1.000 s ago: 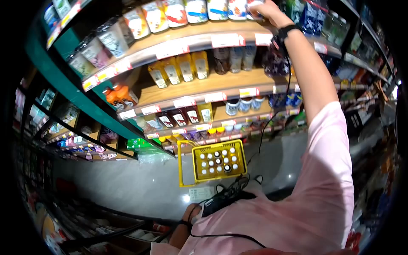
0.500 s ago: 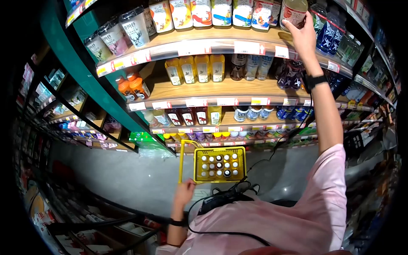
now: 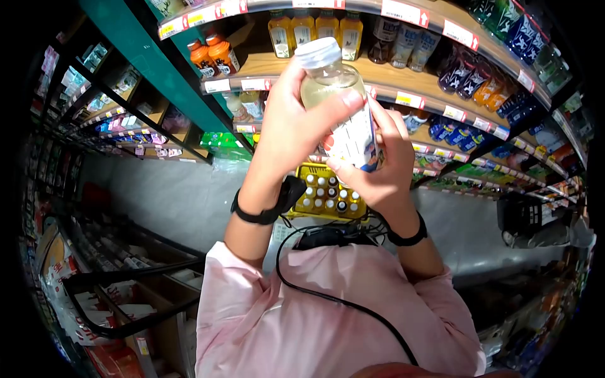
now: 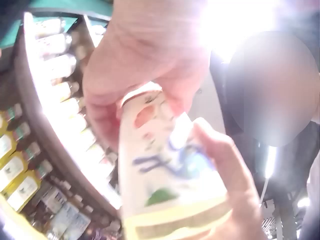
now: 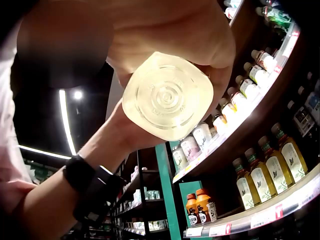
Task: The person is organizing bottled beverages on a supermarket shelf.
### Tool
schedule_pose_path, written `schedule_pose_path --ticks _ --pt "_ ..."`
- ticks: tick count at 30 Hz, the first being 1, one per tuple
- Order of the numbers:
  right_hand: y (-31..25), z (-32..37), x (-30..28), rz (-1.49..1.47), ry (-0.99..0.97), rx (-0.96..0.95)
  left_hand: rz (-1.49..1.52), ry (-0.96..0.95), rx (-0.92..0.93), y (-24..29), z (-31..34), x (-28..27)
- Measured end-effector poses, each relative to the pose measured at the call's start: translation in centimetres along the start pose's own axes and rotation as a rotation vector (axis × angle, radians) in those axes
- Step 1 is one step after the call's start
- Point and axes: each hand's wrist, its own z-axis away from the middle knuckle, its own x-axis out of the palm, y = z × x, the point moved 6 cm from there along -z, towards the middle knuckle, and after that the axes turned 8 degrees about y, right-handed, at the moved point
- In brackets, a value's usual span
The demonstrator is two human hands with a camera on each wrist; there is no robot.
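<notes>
A clear bottle of pale liquid with a white cap and printed label (image 3: pixel 353 142) is held tilted in front of the chest by both hands. My left hand (image 3: pixel 296 120) grips it near the neck, thumb across its upper side. My right hand (image 3: pixel 387 167) grips the lower part. The left wrist view shows the left hand (image 4: pixel 150 55) round the upper end of the bottle (image 4: pixel 165 165) and right fingers along its label. In the right wrist view the bottle's square base (image 5: pixel 167 97) faces the camera, below the right hand (image 5: pixel 175 30).
A yellow basket (image 3: pixel 293 211) holding several capped bottles stands on the floor beneath the hands. Shelves of drinks curve across the front, with yellow bottles (image 3: pixel 302 31) and orange bottles (image 3: pixel 214 55). A black cable (image 3: pixel 328 296) crosses the shirt. Someone's leg (image 3: pixel 548 238) shows at the right.
The right hand has brought a bottle down from the upper shelf to the chest. The left hand has risen from beside the basket and now grips the bottle too. The head view has shifted.
</notes>
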Motion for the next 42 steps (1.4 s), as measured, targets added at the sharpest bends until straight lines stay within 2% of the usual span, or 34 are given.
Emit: schedule_pose_path --ticks 1,3,5,8,10,14,16,20,21,23,25,27,29,31,32,33,35,37,38,39,40,41,42 --pt "0.0 0.1 0.1 -0.025 -0.041 0.040 -0.084 0.045 -0.053 -1.0 -0.7 -0.2" --pt "2.0 1.4 0.5 -0.130 -0.071 0.197 0.015 0.090 -0.050 -1.7 -1.3 0.0" --pt "3.1 2.4 0.6 -0.586 -0.059 0.468 0.147 0.193 -0.070 -2.5 -1.8 -0.3" --pt "2.5 3.1 0.3 -0.735 -0.081 0.461 0.213 0.192 -0.091 -4.1 -2.9 -1.7" --pt "2.7 3.8 0.7 -0.826 -0.172 0.601 0.259 0.203 -0.099 -4.2 -3.2 -1.7" --pt "2.4 3.9 0.1 -0.797 -0.156 0.585 0.270 0.151 -0.159 -4.6 -3.3 -1.4" --pt "2.4 3.8 -0.4 -0.810 -0.163 0.680 0.260 0.137 -0.174 -4.4 -3.2 -1.1" --pt "2.3 3.4 -1.2 -0.741 -0.239 0.707 0.180 0.119 -0.152 -4.3 -2.6 -0.6" --pt "2.5 3.3 -1.3 -0.608 -0.319 0.638 0.158 0.100 -0.137 -4.2 -2.7 -0.3" --pt "2.7 2.2 -2.2 -0.301 -0.343 0.413 0.093 0.085 -0.084 -2.9 -2.0 0.7" --pt "1.4 0.3 -3.1 -0.209 -0.248 0.281 -0.045 -0.045 -0.020 -1.1 -1.3 2.6" --pt "1.4 -1.2 -3.8 -0.141 -0.193 0.344 -0.079 -0.043 0.089 -0.9 -1.0 5.0" --pt "1.5 -2.0 -4.1 -0.208 -0.181 0.388 -0.132 -0.107 0.035 -1.4 -0.8 5.2" --pt "2.7 -3.5 -4.3 -0.278 -0.195 0.430 0.018 -0.130 0.032 -1.1 -2.2 5.9" --pt "2.6 -3.6 -4.3 -0.208 -0.192 0.411 -0.040 -0.189 0.015 -0.9 -2.0 6.0" --pt "2.4 -5.4 -4.6 -0.385 -0.133 0.462 -0.286 -0.107 0.252 -1.9 -2.6 4.6" --pt "2.7 -6.7 -5.1 -0.500 -0.075 0.376 -0.294 -0.110 0.181 -1.3 -1.5 4.2" --pt "3.8 -11.8 -9.5 -0.436 0.036 0.306 -0.508 -0.071 0.086 -5.4 1.3 -0.7" --pt "3.6 -12.0 -9.5 -0.454 0.079 0.240 -0.448 -0.038 -0.030 -8.8 3.2 -3.4" --pt "3.8 -15.9 -12.7 -0.279 0.108 0.334 -0.391 -0.011 -0.141 -12.1 4.6 -5.9" --pt "4.9 -18.0 -14.1 -0.233 0.134 0.392 -0.371 0.006 -0.195 -14.0 5.7 -7.5" --pt "6.2 -18.4 -14.4 -0.198 0.186 0.313 -0.350 0.023 -0.249 -16.0 7.1 -9.0" --pt "8.7 -22.1 -16.0 -0.243 0.144 0.425 -0.385 0.057 -0.374 -20.4 10.2 -12.8"
